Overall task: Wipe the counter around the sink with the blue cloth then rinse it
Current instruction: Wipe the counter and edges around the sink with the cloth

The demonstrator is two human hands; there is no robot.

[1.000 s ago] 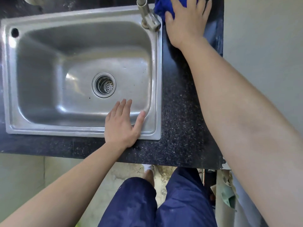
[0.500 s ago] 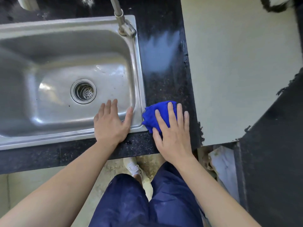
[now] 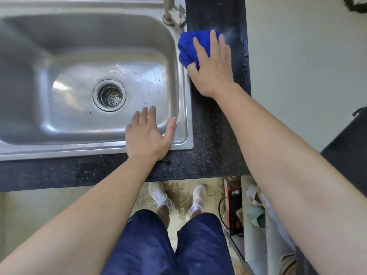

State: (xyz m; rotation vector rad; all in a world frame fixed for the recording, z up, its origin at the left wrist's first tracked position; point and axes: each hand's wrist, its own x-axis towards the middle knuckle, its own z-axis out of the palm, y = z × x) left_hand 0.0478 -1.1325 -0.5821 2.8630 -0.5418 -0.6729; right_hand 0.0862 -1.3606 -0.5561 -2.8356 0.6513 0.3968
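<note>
Fingers (image 3: 213, 43) of the right hand (image 3: 213, 72) lie straight on the bunched blue cloth (image 3: 186, 49), pressing it to the worktop (image 3: 216, 135) just right of the sink (image 3: 188, 108), near the tap (image 3: 172, 13). The left hand (image 3: 146, 138) rests spread on the sink's near rim, holding nothing. That strip is narrow: a wide stroke could carry the cloth off the worktop's edge away from the sink, or leave corners unwiped.
</note>
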